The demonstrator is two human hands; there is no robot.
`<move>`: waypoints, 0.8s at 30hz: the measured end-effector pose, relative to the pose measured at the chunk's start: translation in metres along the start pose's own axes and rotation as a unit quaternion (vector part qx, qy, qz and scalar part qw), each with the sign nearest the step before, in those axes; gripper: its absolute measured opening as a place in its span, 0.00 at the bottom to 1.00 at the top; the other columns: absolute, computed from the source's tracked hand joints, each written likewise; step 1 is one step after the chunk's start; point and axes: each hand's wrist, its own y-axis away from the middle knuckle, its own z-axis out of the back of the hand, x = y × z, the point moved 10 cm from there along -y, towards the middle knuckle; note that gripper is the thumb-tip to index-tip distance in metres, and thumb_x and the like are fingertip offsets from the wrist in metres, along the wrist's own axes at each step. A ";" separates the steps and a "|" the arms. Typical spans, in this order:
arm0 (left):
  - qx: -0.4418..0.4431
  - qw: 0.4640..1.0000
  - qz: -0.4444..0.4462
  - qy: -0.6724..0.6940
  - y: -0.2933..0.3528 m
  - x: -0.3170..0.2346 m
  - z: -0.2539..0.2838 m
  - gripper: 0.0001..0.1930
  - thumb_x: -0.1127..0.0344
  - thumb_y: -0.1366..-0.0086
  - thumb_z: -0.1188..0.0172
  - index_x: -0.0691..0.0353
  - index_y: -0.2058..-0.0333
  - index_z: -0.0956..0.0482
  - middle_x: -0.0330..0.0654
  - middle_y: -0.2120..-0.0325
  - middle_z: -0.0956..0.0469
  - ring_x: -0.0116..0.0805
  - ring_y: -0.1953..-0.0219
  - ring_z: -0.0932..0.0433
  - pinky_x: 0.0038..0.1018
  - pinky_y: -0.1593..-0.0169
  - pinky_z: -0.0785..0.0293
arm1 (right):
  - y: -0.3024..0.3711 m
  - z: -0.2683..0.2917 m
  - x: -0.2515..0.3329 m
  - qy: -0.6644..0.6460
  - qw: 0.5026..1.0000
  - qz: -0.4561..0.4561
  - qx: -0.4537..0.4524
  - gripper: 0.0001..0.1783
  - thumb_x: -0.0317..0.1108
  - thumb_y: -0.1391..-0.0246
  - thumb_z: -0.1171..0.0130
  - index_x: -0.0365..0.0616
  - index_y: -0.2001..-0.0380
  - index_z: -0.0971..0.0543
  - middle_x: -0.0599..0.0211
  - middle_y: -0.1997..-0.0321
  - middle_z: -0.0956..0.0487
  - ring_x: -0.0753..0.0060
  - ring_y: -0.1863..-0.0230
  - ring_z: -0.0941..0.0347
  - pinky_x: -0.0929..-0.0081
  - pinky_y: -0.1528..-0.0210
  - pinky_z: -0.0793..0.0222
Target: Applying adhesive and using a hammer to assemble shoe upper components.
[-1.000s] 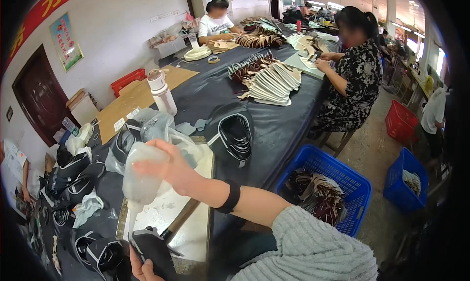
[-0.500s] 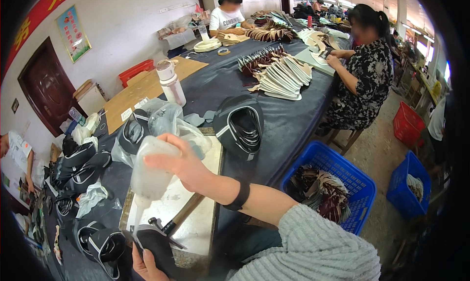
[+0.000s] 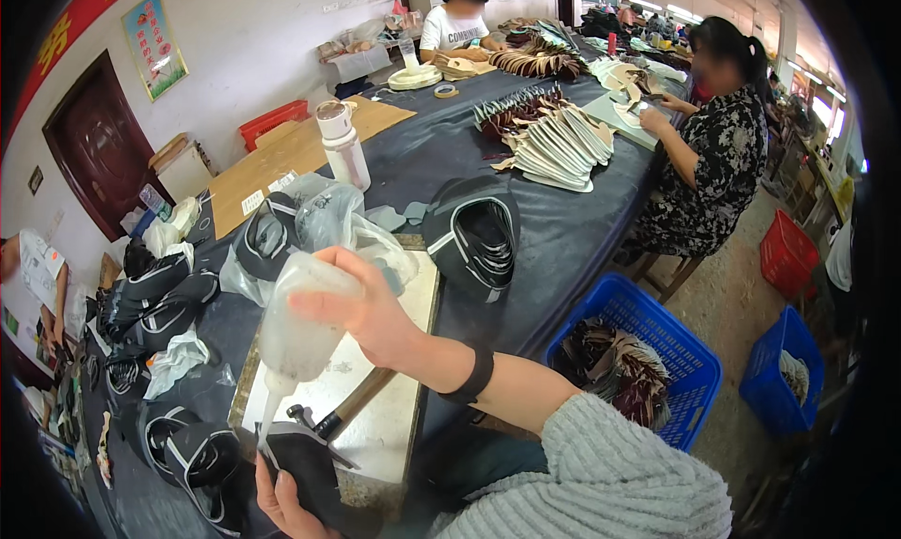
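Moved since a second ago: the whole table is sliding rightward in view, as if the person's head is turning left; the squeeze bottle and the black piece are keeping together, the nozzle still meeting the piece's upper left edge
Right hand: curling firmly round the bottle's body and tipping it nozzle-down; the arm is reaching in from the lower right
Left hand: pinching the black piece along its left side, fingers bent close; part of the grip is hiding beneath the piece, so I cannot tell where every fingertip is pressing
Black piece position: sitting at the near end of the light board, with the hammer lying just beyond; whether the two are touching I cannot tell
Bottle flow: too small to make out from here
Good nozzle work: I'm judging that steadiness is mattering most; the tip should be staying low, following the edge evenly, while light squeezing is keeping any bead thin
Good holding: the left fingers should be bracing the edge while keeping clear of the tip
Around the board: a nested black stack is resting beyond its far right corner; a blue basket is standing beside the table
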 end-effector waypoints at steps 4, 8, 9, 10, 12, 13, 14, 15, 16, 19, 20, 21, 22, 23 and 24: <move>-0.006 1.000 -0.017 0.024 0.006 -0.008 0.003 0.21 0.75 0.36 0.50 0.76 0.45 0.31 0.51 0.52 0.25 0.37 0.55 0.24 0.26 0.50 0.29 | 0.002 -0.003 -0.004 -0.016 1.000 -0.009 -0.001 0.19 0.35 0.52 0.31 0.43 0.60 0.28 0.70 0.63 0.23 0.80 0.61 0.27 0.77 0.56 0.31; -0.105 0.994 -0.017 -0.012 0.005 0.003 0.021 0.28 0.68 0.42 0.49 0.76 0.44 0.33 0.52 0.52 0.27 0.38 0.56 0.23 0.28 0.49 0.28 | 0.005 0.015 -0.016 -0.010 0.997 0.059 -0.044 0.14 0.33 0.47 0.35 0.41 0.60 0.26 0.68 0.59 0.22 0.78 0.57 0.26 0.75 0.49 0.30; -0.038 0.999 -0.009 -0.004 0.002 0.006 0.010 0.27 0.68 0.42 0.49 0.77 0.44 0.33 0.50 0.54 0.25 0.36 0.56 0.23 0.27 0.49 0.28 | 0.004 0.027 -0.007 0.033 0.996 0.081 -0.030 0.13 0.33 0.46 0.37 0.40 0.60 0.25 0.68 0.58 0.22 0.78 0.56 0.25 0.75 0.47 0.30; 0.011 1.000 -0.007 -0.004 -0.001 0.002 0.007 0.27 0.69 0.41 0.49 0.77 0.44 0.33 0.49 0.55 0.24 0.35 0.56 0.24 0.26 0.50 0.28 | -0.002 0.031 -0.004 0.061 0.993 0.096 0.000 0.12 0.34 0.44 0.39 0.39 0.60 0.24 0.67 0.57 0.21 0.77 0.55 0.25 0.74 0.46 0.30; -0.002 1.000 0.016 0.024 -0.003 0.016 0.020 0.26 0.70 0.41 0.49 0.77 0.44 0.33 0.48 0.57 0.23 0.34 0.55 0.24 0.25 0.49 0.29 | 0.001 0.031 -0.007 -0.031 0.998 0.041 -0.025 0.13 0.33 0.44 0.41 0.38 0.58 0.22 0.65 0.59 0.20 0.73 0.57 0.22 0.72 0.50 0.28; -0.009 0.998 0.038 0.058 -0.002 0.024 0.022 0.26 0.71 0.41 0.49 0.77 0.43 0.33 0.49 0.55 0.23 0.35 0.54 0.24 0.26 0.49 0.29 | 0.002 0.029 0.002 -0.062 0.997 0.036 -0.016 0.13 0.32 0.44 0.41 0.37 0.57 0.22 0.66 0.59 0.20 0.71 0.58 0.22 0.71 0.52 0.27; -0.009 0.994 0.058 0.096 -0.002 0.029 0.020 0.27 0.71 0.41 0.49 0.77 0.43 0.34 0.50 0.53 0.24 0.35 0.53 0.23 0.26 0.48 0.29 | 0.003 0.043 -0.002 -0.069 0.997 0.009 -0.027 0.16 0.34 0.41 0.45 0.37 0.53 0.25 0.62 0.54 0.21 0.67 0.52 0.24 0.67 0.45 0.31; 0.017 0.989 0.058 0.136 -0.003 0.024 0.013 0.27 0.72 0.41 0.49 0.76 0.42 0.34 0.51 0.51 0.24 0.36 0.52 0.24 0.26 0.47 0.29 | 0.004 0.043 -0.002 -0.077 0.996 -0.009 -0.033 0.17 0.34 0.41 0.45 0.38 0.51 0.26 0.62 0.54 0.21 0.66 0.51 0.24 0.67 0.44 0.32; 0.052 0.981 0.060 0.179 -0.004 0.023 0.006 0.27 0.72 0.40 0.50 0.76 0.42 0.34 0.52 0.49 0.25 0.36 0.50 0.24 0.27 0.46 0.29 | 0.007 0.039 -0.003 -0.057 0.998 -0.017 -0.026 0.18 0.35 0.42 0.45 0.38 0.50 0.27 0.63 0.53 0.22 0.66 0.49 0.25 0.66 0.44 0.32; 0.027 0.989 0.072 0.129 -0.002 0.019 0.014 0.30 0.67 0.43 0.48 0.75 0.42 0.35 0.51 0.50 0.25 0.37 0.50 0.24 0.28 0.46 0.29 | 0.009 0.015 -0.014 -0.054 0.998 -0.031 -0.003 0.19 0.35 0.42 0.44 0.38 0.49 0.27 0.63 0.52 0.23 0.67 0.48 0.26 0.66 0.44 0.32; 0.011 0.993 0.082 0.080 -0.001 0.019 0.017 0.33 0.61 0.46 0.46 0.75 0.42 0.35 0.51 0.51 0.25 0.38 0.52 0.23 0.27 0.47 0.29 | 0.011 0.005 -0.012 -0.041 0.999 -0.013 -0.015 0.18 0.35 0.44 0.42 0.37 0.52 0.26 0.65 0.55 0.22 0.71 0.53 0.26 0.71 0.48 0.32; 0.012 0.993 0.085 0.080 -0.001 0.020 0.017 0.33 0.61 0.46 0.46 0.75 0.42 0.35 0.51 0.51 0.25 0.38 0.52 0.23 0.27 0.47 0.29 | 0.013 0.003 -0.009 -0.026 0.999 0.007 -0.030 0.17 0.35 0.46 0.40 0.37 0.55 0.24 0.67 0.59 0.22 0.75 0.57 0.26 0.76 0.52 0.33; 0.008 0.993 0.084 0.077 0.000 0.021 0.018 0.33 0.61 0.46 0.46 0.75 0.42 0.35 0.51 0.51 0.25 0.37 0.51 0.24 0.27 0.47 0.29 | 0.012 0.005 -0.008 -0.024 0.999 0.007 -0.032 0.17 0.35 0.46 0.40 0.37 0.55 0.24 0.67 0.59 0.22 0.75 0.57 0.26 0.76 0.52 0.33; 0.005 0.994 0.082 0.074 0.000 0.021 0.018 0.33 0.61 0.46 0.47 0.75 0.42 0.35 0.51 0.51 0.25 0.37 0.51 0.24 0.26 0.47 0.29 | 0.009 0.008 -0.007 -0.008 0.999 0.009 -0.043 0.18 0.35 0.46 0.39 0.37 0.55 0.24 0.67 0.59 0.22 0.76 0.57 0.26 0.76 0.52 0.33; 0.005 0.994 0.083 0.074 0.000 0.021 0.018 0.33 0.61 0.46 0.47 0.75 0.42 0.35 0.51 0.51 0.25 0.37 0.51 0.24 0.26 0.47 0.29 | 0.008 0.010 -0.006 0.006 0.999 0.010 -0.052 0.18 0.36 0.47 0.39 0.37 0.55 0.24 0.67 0.59 0.22 0.76 0.57 0.27 0.76 0.51 0.34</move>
